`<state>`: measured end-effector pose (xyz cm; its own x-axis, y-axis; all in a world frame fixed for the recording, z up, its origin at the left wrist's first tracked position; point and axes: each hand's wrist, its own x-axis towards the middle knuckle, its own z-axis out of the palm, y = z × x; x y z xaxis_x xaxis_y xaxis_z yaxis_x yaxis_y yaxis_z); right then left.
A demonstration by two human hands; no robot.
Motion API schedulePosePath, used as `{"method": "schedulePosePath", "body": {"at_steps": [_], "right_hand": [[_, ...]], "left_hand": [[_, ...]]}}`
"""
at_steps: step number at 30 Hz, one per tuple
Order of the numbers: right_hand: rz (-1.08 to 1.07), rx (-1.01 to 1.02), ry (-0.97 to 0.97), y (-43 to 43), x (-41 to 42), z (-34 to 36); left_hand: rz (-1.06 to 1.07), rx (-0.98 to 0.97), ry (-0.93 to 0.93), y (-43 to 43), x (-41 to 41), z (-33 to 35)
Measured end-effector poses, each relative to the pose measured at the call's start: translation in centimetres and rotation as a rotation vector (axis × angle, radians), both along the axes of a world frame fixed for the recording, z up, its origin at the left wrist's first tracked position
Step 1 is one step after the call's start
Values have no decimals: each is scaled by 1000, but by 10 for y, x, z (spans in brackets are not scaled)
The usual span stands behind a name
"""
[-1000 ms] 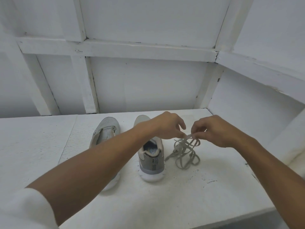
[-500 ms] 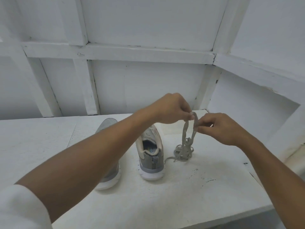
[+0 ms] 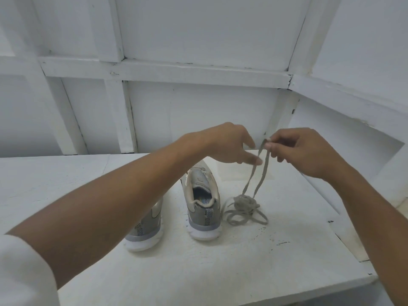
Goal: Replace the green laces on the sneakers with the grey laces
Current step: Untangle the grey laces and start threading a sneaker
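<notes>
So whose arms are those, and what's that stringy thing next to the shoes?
There is no machine here. The arms belong to a person who wears a camera on their head, so you see what they see, looking down at their own hands. On the white painted shelf stand two grey sneakers with white soles, a left sneaker partly hidden behind the arm and a right sneaker, heels toward us. The stringy thing is a tangled grey shoelace lying beside the right sneaker. The right hand pinches a loop of it and lifts it up, while the rest stays bunched on the shelf. The left hand is open, its fingers right at the raised strands.
</notes>
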<state>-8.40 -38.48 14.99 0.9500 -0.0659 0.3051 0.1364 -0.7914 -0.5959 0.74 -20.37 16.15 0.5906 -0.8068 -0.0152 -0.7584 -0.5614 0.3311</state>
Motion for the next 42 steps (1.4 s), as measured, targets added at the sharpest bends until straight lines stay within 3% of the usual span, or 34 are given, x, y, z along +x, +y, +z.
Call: {"method": "schedulePosePath", "body": {"at_steps": [7, 10, 12, 15, 18, 22, 25, 28, 31, 33, 37, 40, 42], "right_hand": [[39, 144, -329, 22, 3, 24], [-7, 250, -385, 24, 5, 14], [-41, 309, -238, 23, 8, -7], [-52, 157, 85, 27, 15, -44], [-98, -31, 233, 25, 21, -72], [-126, -72, 422, 10, 27, -85], [-99, -23, 358, 11, 32, -73], [16, 232, 170, 29, 36, -39], [170, 455, -24, 60, 38, 9], [251, 488, -103, 83, 38, 36], [251, 351, -194, 102, 42, 52], [243, 525, -183, 96, 47, 34], [262, 565, -76, 95, 48, 10]], "left_hand": [[-70, -316, 304, -7, 3, 5], [-48, -481, 331, -5, 6, 14], [-34, -571, 325, 0, 7, 25], [-36, -707, 403, 10, 8, 44], [-22, -874, 489, 28, 12, 62], [107, -1072, 533, 67, 26, 74], [242, -1068, 465, 94, 41, 62], [271, -936, 450, 107, 47, 33], [128, -747, 638, 105, 38, -1], [13, -661, 764, 96, 28, -18], [-38, -777, 831, 82, 15, -19], [-15, -928, 792, 89, 15, -3], [1, -1013, 755, 96, 16, 8]]}}
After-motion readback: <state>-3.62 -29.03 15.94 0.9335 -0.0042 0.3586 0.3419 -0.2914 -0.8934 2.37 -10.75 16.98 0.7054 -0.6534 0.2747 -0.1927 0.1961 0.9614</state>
